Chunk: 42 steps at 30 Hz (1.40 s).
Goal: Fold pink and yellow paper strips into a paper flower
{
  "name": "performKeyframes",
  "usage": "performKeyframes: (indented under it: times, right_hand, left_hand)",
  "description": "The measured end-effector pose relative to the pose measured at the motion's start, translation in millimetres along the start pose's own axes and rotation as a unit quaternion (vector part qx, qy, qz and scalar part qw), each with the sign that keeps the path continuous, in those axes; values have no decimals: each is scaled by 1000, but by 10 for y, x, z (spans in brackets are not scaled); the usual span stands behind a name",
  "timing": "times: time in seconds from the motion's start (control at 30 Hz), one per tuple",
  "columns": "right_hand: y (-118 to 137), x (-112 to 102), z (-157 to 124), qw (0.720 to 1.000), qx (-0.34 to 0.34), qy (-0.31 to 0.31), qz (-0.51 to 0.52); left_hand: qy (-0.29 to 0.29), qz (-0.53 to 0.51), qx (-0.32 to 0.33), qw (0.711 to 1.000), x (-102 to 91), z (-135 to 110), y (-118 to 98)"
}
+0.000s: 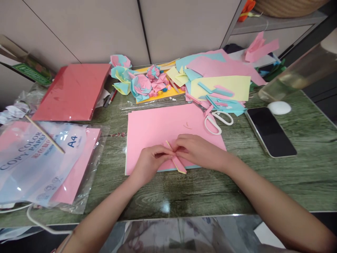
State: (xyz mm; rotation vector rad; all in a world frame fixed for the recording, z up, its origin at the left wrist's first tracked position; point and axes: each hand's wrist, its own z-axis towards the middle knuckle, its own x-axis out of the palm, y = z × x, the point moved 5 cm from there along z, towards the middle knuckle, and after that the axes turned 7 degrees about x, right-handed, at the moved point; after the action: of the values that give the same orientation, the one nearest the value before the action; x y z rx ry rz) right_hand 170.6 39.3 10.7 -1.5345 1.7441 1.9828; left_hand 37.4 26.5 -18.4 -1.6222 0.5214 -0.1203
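Observation:
Both hands meet over a pink paper sheet (155, 123) lying on the green table. Between them is a narrow folded paper strip (179, 166), pink with yellow edges, its near end slanting toward me. My left hand (152, 160) pinches the strip near its middle from the left. From the right, my right hand (196, 149) pinches it at the same spot, fingertips touching those of the left. The fingers cover the strip's middle. White-handled scissors (213, 123) rest on the pink sheet's upper right, their blades partly under paper scraps.
Folded paper flowers (142, 86) and coloured paper scraps (221, 88) crowd the back. At left are a red packet (75, 91) and a plastic bag of copy paper (50, 158) with a stick across it. A phone (271, 131) and white mouse (279, 108) lie right, near a clear bottle (292, 75).

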Motion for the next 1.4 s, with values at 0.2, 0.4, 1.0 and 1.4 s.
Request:
performKeyframes:
  times: [0.2,0.4,1.0,1.4]
  right_hand:
    - [-20,10,13,1000,19,-6,19]
    - [-57,28,14,999,30,-5,44]
    - [-16,31,11,999,33,-7,29]
    - [149,102,-41,971,-90,-25,-220]
  left_hand:
    - [-30,1,12,999,-5,-32,17]
    - [-69,32,22,997,-6,-63,-8]
    - [-54,33,-3,998,-26,-36,54]
    - [-41,51,-15,998,-50,-17,45]
